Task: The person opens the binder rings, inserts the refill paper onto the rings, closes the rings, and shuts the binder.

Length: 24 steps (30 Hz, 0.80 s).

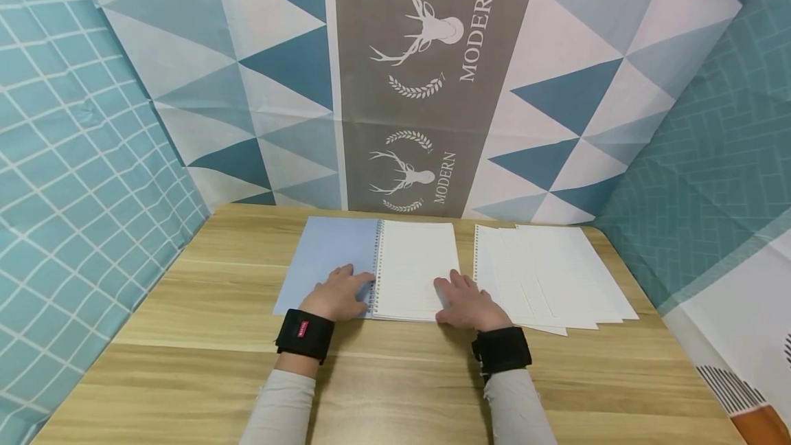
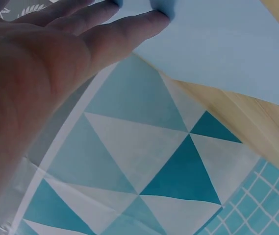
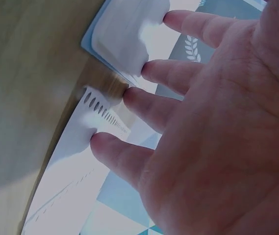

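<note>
A spiral notebook lies flat on the table, its blue cover (image 1: 334,242) on the left and a white ruled page (image 1: 415,253) on the right. My left hand (image 1: 338,295) rests with spread fingers on the blue cover beside the spiral binding (image 1: 377,259). In the left wrist view its fingertips touch the cover (image 2: 217,49). My right hand (image 1: 471,304) lies over the page's lower right edge. In the right wrist view its fingers are extended and spread; one fingertip is by the punched holes of a loose sheet (image 3: 70,166). Neither hand grips anything.
Several loose white sheets (image 1: 562,273) overlap in a fanned pile to the right of the notebook. Wooden tabletop (image 1: 395,390) surrounds everything. A patterned cloth backdrop (image 1: 402,108) rises behind the table, with blue cloth (image 1: 93,129) along the left side.
</note>
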{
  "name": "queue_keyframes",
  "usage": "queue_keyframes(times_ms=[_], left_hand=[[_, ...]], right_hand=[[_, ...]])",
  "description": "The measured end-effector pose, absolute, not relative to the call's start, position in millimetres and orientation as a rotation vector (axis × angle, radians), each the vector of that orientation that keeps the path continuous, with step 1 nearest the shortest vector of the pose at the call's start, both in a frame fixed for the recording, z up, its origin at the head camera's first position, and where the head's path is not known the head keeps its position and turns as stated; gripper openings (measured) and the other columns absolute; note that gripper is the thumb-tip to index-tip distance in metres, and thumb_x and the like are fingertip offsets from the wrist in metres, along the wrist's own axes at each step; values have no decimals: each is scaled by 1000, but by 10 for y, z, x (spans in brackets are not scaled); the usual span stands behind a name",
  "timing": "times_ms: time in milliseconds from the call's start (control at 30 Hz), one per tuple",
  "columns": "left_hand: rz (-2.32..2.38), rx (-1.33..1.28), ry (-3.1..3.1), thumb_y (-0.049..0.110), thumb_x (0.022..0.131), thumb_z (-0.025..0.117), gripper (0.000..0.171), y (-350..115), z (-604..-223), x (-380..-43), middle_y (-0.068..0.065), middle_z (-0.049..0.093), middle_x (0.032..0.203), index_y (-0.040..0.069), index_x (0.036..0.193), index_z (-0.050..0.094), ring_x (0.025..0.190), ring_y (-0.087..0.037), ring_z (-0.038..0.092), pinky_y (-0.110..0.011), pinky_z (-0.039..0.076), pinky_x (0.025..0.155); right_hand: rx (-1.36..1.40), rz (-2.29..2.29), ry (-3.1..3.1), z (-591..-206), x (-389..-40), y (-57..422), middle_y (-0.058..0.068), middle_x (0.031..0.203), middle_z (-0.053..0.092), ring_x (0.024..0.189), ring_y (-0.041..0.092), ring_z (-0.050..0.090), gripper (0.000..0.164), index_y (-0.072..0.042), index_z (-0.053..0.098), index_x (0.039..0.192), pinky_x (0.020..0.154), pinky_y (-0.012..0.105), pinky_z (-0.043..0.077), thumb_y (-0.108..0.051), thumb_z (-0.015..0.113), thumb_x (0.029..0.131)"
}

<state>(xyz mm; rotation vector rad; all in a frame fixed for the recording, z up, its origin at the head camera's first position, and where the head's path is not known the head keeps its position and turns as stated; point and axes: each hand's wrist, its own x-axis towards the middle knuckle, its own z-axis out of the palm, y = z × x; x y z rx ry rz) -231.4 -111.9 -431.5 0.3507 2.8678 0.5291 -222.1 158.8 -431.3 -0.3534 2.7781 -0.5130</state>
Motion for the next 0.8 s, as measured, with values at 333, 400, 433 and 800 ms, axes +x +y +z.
queue_keyframes(times_ms=[333,400,433,800], left_hand=[[486,419,2890,22,93,68,54,-1001,-4327,-2266,-26,40,157,20,146,56,146,-50,37,-78,36,104],[479,425,2891,23,94,67,53,-973,-4314,-2254,-26,41,157,21,146,56,145,-50,37,-78,37,103],[472,428,2893,24,94,67,53,-959,-4309,-2250,-26,41,157,21,146,56,145,-49,38,-77,37,103],[438,469,2913,27,95,68,52,-834,-4324,-2222,-27,43,155,20,146,56,144,-48,39,-76,41,100]], right_hand=[[-345,-529,2776,-4285,-2227,1709,29,163,28,151,50,26,70,-8,48,148,111,74,31,-16,70,82],[-347,-537,2777,-4281,-2227,1740,29,163,28,150,50,27,71,-8,49,148,111,72,32,-15,69,80],[-344,-542,2775,-4279,-2225,1753,29,163,28,151,49,27,72,-8,49,148,111,72,33,-15,69,80],[-336,-592,2760,-4269,-2241,1847,32,161,29,148,52,29,73,-4,49,145,113,67,34,-12,73,77]])
